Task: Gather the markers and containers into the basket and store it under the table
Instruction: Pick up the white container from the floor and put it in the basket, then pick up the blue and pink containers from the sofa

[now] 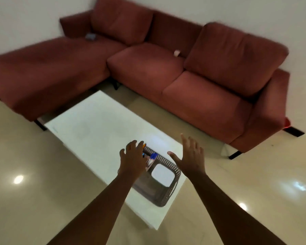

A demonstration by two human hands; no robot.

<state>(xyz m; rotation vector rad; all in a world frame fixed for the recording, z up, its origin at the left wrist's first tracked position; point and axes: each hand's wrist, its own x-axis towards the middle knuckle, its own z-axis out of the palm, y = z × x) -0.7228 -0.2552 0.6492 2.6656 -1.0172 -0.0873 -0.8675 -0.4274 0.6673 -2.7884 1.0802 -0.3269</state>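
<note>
The grey basket (163, 181) sits on the white worktop (95, 128), near its right end. Inside lie markers (151, 159) at the far end and a white container (162, 175) nearer the camera. The left hand (133, 159) hovers over the basket's left rim, fingers spread and holding nothing. The right hand (190, 156) is above the right rim, also spread and empty. A red sofa (184, 68) stands behind.
</note>
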